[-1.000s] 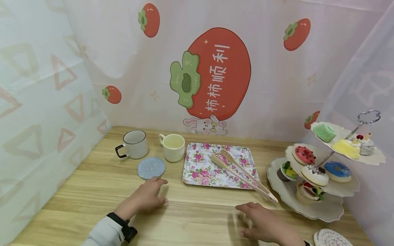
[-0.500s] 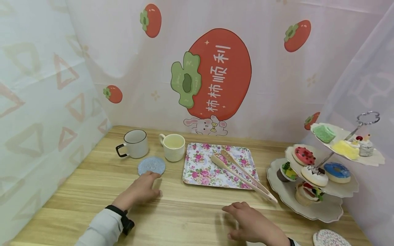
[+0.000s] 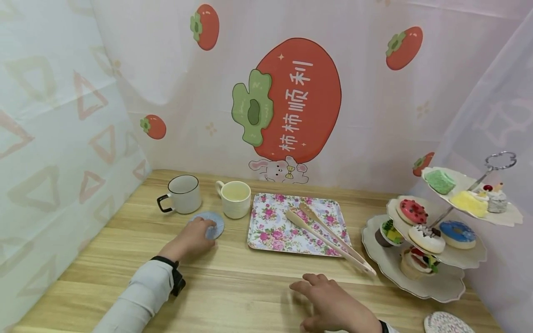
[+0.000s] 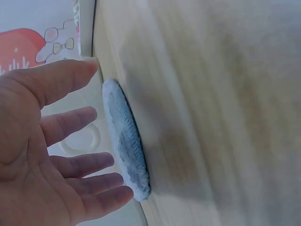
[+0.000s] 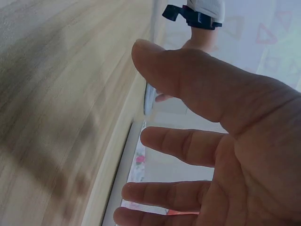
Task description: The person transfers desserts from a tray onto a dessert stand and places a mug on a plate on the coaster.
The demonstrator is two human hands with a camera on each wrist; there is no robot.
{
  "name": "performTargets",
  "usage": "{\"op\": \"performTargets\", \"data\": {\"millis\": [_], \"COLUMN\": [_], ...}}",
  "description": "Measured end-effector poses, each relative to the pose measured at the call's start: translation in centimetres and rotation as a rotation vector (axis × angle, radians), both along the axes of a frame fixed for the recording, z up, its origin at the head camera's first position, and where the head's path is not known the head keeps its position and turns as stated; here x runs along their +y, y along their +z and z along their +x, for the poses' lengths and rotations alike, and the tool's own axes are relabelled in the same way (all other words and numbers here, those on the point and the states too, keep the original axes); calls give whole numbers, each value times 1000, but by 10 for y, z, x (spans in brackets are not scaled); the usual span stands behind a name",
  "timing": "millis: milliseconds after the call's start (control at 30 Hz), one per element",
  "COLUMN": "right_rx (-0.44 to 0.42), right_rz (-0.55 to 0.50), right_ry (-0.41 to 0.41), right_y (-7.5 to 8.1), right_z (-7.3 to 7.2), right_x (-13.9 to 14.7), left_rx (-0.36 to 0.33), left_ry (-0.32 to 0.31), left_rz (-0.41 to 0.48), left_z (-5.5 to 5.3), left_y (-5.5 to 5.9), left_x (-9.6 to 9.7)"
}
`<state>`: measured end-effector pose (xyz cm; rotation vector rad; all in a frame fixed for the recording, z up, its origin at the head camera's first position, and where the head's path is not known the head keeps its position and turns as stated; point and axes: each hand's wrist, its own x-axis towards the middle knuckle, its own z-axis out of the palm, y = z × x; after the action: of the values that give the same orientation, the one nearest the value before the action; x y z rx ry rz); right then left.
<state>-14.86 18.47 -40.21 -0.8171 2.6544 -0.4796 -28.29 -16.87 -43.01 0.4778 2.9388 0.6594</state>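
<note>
A round blue-grey coaster (image 3: 214,221) lies on the wooden table at the left, partly covered by my left hand (image 3: 192,240). In the left wrist view, the fingers of that hand spread over the near side of the coaster (image 4: 124,141), thumb and fingers apart with no grip on it. Whether a fingertip touches it I cannot tell. My right hand (image 3: 329,300) hovers low over the table's front, fingers loosely extended and holding nothing. Behind the coaster stand a white mug with a black handle (image 3: 183,196) and a cream cup (image 3: 235,201).
A floral tray (image 3: 270,226) bears wooden tongs (image 3: 325,238), whose handles overhang its front right corner. At the right rises a three-tier stand (image 3: 441,289) of cakes and donuts. A second patterned coaster (image 3: 447,322) lies at the front right edge.
My left hand has moved forward and slightly left, onto the blue-grey coaster. My right hand has drifted left and a little lower over the table.
</note>
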Motion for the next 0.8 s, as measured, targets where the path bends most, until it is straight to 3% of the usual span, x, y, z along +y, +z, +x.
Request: {"op": "performTargets", "data": {"millis": [200,433,800], "right_rx": [2,24,13], "right_rz": [12,16,35], "right_ry": [6,25,48], "right_y": [0,-1,-2], "right_z": [0,0,-2], "right_x": [-2,-3,-5], "left_rx": [-60,-27,-49], "left_ry": [51,35,35], "left_rz": [3,-27,-65], "left_z": [-12,-22,-28], "left_y": [0,-5,-10], "left_x": [-2,-5,-7]}}
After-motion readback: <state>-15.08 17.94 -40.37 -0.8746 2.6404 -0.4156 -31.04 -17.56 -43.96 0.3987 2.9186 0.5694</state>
